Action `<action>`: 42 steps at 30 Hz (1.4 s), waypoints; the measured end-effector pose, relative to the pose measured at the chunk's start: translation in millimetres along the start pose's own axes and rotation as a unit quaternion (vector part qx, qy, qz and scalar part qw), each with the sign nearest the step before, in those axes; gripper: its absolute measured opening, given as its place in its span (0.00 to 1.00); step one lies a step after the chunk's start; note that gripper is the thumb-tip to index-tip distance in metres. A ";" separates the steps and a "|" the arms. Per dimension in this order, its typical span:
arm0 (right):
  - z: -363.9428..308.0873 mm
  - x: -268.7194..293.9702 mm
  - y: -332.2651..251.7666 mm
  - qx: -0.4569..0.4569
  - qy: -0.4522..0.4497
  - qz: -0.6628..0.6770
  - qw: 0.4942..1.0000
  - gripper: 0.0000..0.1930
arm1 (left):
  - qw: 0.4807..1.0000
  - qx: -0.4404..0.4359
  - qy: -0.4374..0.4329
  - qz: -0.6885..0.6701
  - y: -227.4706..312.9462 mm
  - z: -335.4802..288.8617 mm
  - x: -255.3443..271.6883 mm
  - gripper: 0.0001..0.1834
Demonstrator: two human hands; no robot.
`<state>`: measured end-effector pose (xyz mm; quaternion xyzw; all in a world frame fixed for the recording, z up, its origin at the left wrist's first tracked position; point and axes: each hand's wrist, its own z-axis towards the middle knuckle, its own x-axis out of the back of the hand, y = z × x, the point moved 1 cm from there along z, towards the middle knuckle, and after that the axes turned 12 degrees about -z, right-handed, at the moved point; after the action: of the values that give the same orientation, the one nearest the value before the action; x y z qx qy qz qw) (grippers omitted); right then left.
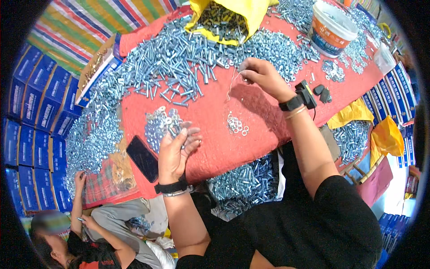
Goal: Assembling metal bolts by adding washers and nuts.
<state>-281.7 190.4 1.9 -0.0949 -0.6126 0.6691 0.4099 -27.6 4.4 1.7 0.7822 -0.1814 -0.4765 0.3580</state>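
My left hand (178, 150) is half turned up with curled fingers, beside a pile of flat washers (156, 127). At its fingertips is a small silver metal piece, probably a bolt, partly hidden by the thumb. My right hand (262, 75) is raised over the red cloth (201, 119), thumb and forefinger pinched together. A thin pale string (231, 86) hangs beside those fingertips and appears to be held by them. Below it lies a small group of spring-type rings (237, 125). A large heap of bolts (174, 58) spreads beyond my hands, with nuts (280, 49) to its right.
A dark phone (143, 159) lies left of my left hand. Farther off stand a yellow sack (255, 15) of dark fasteners and a white-and-orange bucket (331, 31). Blue boxes (38, 107) are stacked at left. Another person (107, 242) sits lower left, holding a small metal piece.
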 end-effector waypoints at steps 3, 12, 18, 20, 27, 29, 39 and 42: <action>-11.1 23.7 -28.8 0.030 0.070 0.014 0.997 0.04 | 1.000 -0.001 0.004 0.009 -1.3 0.0 -4.3 0.14; -64.4 71.3 -77.9 -0.036 -0.025 0.021 0.999 0.03 | 1.000 -0.013 -0.024 -0.001 1.2 -3.1 -4.1 0.14; -166.2 151.9 -124.4 -0.046 0.036 -0.090 0.994 0.04 | 0.999 -0.016 -0.045 0.018 7.6 -17.6 6.3 0.13; -202.4 175.4 -137.1 -0.030 0.066 -0.093 0.993 0.05 | 0.998 -0.032 -0.051 0.025 9.7 -28.5 10.2 0.14; -298.4 197.0 -181.7 -0.009 0.113 -0.080 0.990 0.07 | 0.995 -0.067 -0.067 0.023 19.6 -52.8 33.9 0.14; -316.8 194.4 -193.1 0.001 0.093 -0.098 0.991 0.07 | 0.995 -0.065 -0.079 0.022 25.5 -58.2 36.9 0.14; -413.5 194.2 -224.5 -0.094 -0.042 -0.230 0.968 0.05 | 0.990 -0.114 -0.075 0.013 38.0 -102.8 22.0 0.15; -454.1 213.6 -220.0 -0.108 0.045 -0.146 0.982 0.06 | 0.988 -0.123 -0.090 0.010 34.2 -103.5 13.2 0.14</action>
<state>-38.9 650.2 174.4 -0.0783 -0.6692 0.5274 0.5176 71.3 13.1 48.6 0.6842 -0.1608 -0.5601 0.4385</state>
